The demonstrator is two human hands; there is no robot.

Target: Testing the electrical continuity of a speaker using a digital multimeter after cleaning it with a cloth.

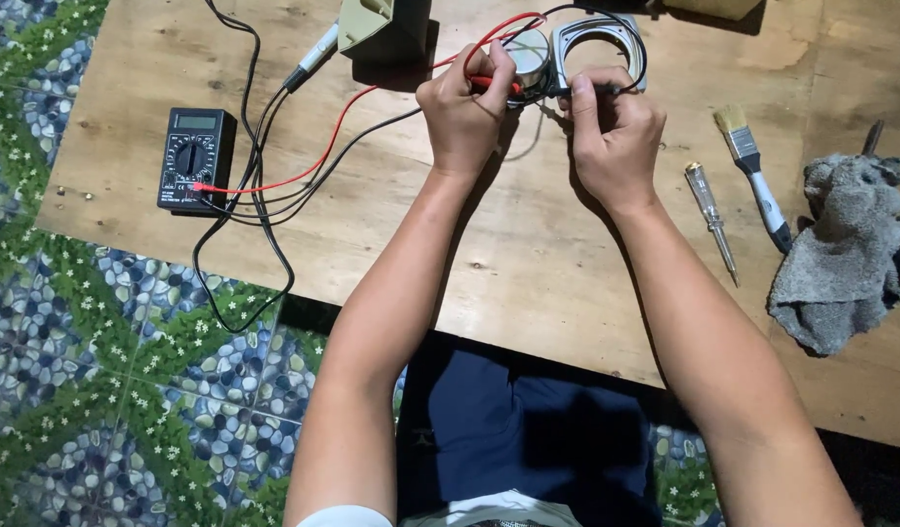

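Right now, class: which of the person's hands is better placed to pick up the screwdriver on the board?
Right. The right hand is nearer the screwdriver; the left hand is farther, though both hold probes.

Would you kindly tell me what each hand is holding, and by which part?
The left hand grips a red probe by its handle; the right hand pinches a black probe along its handle.

The red probe is mostly buried inside the left hand, and the black probe's tip vanishes behind the right hand. At twelve o'clock, the beige device is cut by the picture's edge. The multimeter dial markings are too small to tell. The rag hides part of a tool at three o'clock.
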